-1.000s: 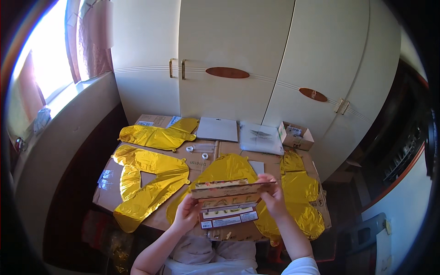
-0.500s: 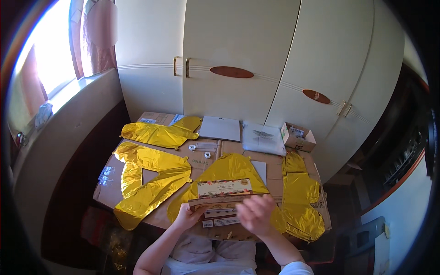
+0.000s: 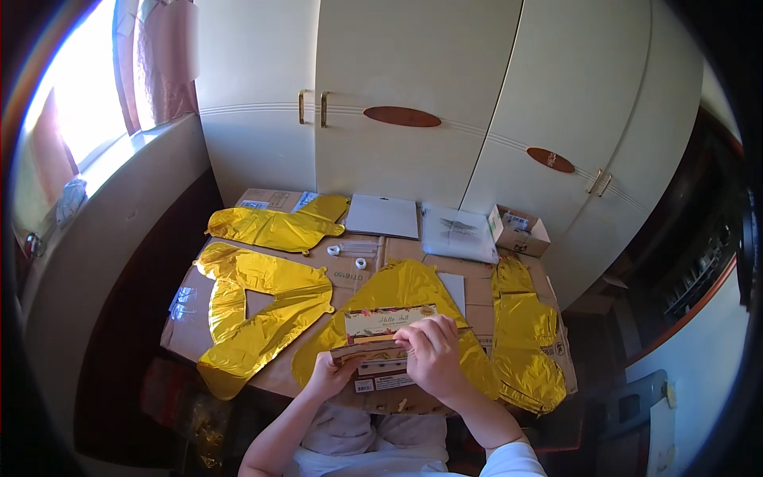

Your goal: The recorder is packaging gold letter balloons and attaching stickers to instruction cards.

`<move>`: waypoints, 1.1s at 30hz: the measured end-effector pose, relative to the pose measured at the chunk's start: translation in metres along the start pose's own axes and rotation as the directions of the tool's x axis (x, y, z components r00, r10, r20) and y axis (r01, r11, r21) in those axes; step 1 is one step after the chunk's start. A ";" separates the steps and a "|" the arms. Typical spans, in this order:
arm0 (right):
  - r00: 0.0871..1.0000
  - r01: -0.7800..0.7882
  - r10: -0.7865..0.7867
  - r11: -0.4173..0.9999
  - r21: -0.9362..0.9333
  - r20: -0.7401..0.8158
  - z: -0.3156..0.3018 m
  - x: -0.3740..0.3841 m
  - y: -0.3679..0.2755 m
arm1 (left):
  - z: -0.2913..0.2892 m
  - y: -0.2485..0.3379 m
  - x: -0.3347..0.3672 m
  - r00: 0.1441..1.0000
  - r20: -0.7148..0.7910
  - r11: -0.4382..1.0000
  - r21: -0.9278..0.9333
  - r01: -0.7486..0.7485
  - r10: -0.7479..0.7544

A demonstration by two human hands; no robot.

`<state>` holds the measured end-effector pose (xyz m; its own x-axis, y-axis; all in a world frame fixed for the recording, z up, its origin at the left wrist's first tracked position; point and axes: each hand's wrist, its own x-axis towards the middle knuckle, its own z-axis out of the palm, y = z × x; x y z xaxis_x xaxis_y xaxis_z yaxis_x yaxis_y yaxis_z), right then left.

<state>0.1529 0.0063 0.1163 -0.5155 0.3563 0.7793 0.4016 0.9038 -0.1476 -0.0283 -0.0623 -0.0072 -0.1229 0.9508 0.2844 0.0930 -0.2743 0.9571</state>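
Note:
My left hand (image 3: 330, 377) is closed round the left end of a slim printed cardboard box (image 3: 389, 321) with a leaf pattern on its upright cream panel. The box is held over the near edge of the table, tilted toward me. At its right side, the fingertips of my right hand (image 3: 435, 355) pinch the box's edge; what lies behind them is hidden. Under and behind the box spreads a large flat gold foil balloon (image 3: 405, 278). To the left lies another gold foil balloon (image 3: 270, 274) with an opening in its middle.
A gold balloon (image 3: 278, 226) lies at the far left, another (image 3: 524, 342) at the right. Two small white ribbon rolls (image 3: 361, 263) sit mid-table. Along the back are a white flat packet (image 3: 383, 216), a clear plastic packet (image 3: 457, 236) and an open small carton (image 3: 520, 230), before a cream wardrobe (image 3: 413, 56).
My right hand has moved slightly left and its fingers have closed on the box's right side. The box's upright panel has tipped up and shows more of its face.

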 end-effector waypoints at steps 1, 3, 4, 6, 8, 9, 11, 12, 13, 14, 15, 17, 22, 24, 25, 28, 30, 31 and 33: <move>1.000 0.004 -0.003 1.000 0.009 -0.005 0.000 -0.001 0.001 | 0.000 0.000 0.000 1.000 0.000 1.000 -0.010 -0.006 0.006; 1.000 0.013 -0.013 1.000 0.027 -0.015 0.000 -0.002 0.002 | 0.001 -0.001 0.001 1.000 -0.003 0.999 -0.030 -0.019 0.019; 1.000 0.008 -0.008 0.999 0.044 0.000 -0.002 -0.001 0.003 | 0.002 0.000 0.001 1.000 -0.002 1.000 -0.017 -0.011 0.011; 1.000 -0.002 -0.001 0.997 0.082 0.029 -0.009 0.003 0.005 | 0.001 0.001 0.001 1.000 -0.003 1.000 0.011 0.007 -0.007; 0.995 -0.051 0.045 0.997 0.063 0.094 -0.018 0.013 0.003 | 0.000 -0.005 0.001 1.000 -0.012 1.000 0.006 -0.021 0.021; 0.989 -0.080 0.074 0.996 0.047 0.128 -0.023 0.017 0.003 | 0.001 -0.006 0.001 0.999 -0.010 0.999 0.000 -0.034 0.034; 0.935 -0.132 0.101 0.989 0.068 0.341 -0.030 0.021 0.010 | 0.001 -0.002 0.002 1.000 -0.014 1.000 -0.005 -0.028 0.028; 0.891 -0.158 0.110 0.985 0.075 0.441 -0.032 0.023 0.013 | 0.001 0.000 0.002 1.000 -0.016 1.000 -0.006 -0.027 0.027; 0.903 -0.137 0.087 0.987 0.089 0.422 -0.032 0.024 0.015 | 0.003 0.002 0.003 0.999 -0.038 0.999 -0.024 -0.031 0.031; 0.913 -0.115 0.064 0.988 0.104 0.402 -0.031 0.025 0.016 | 0.005 0.003 0.003 0.998 -0.061 0.998 -0.042 -0.037 0.034; 0.923 -0.090 0.038 0.989 0.120 0.382 -0.029 0.026 0.018 | 0.006 0.003 0.004 0.996 -0.087 0.997 -0.059 -0.043 0.038; 0.956 -0.031 -0.001 0.994 0.103 0.292 -0.027 0.023 0.017 | 0.006 0.001 0.005 0.995 -0.082 0.998 -0.038 -0.055 0.051; 0.982 0.182 -0.172 0.971 -0.157 0.080 -0.018 0.006 0.012 | 0.003 0.000 0.004 0.999 -0.043 1.000 -0.008 -0.011 0.011; 0.975 0.224 -0.219 0.955 -0.193 0.045 -0.017 0.002 0.012 | 0.005 0.003 0.003 0.997 -0.073 0.999 -0.054 -0.010 0.006; 0.971 0.239 -0.233 0.947 -0.213 0.053 -0.016 0.002 0.012 | 0.005 0.002 0.003 0.997 -0.073 0.998 -0.056 -0.011 0.006; 0.960 0.280 -0.275 0.921 -0.270 0.059 -0.013 0.001 0.012 | 0.005 0.002 0.004 0.997 -0.075 0.998 -0.059 -0.013 0.008; 0.951 0.304 -0.306 0.903 -0.303 0.040 -0.010 -0.001 0.013 | 0.006 0.007 0.005 0.997 -0.079 0.998 -0.058 -0.014 0.010; 0.948 0.309 -0.316 0.892 -0.330 0.032 -0.008 -0.001 0.012 | 0.006 0.007 0.006 0.997 -0.077 0.999 -0.044 -0.022 0.018; 0.942 0.316 -0.335 0.868 -0.384 0.018 -0.007 -0.003 0.012 | 0.006 0.008 0.007 0.997 -0.071 0.999 -0.017 -0.036 0.034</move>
<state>0.1643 0.0142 0.1163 -0.6337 0.0365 0.7727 0.4760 0.8058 0.3523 -0.0229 -0.0573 0.0018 -0.1897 0.9281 0.3203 0.0800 -0.3105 0.9472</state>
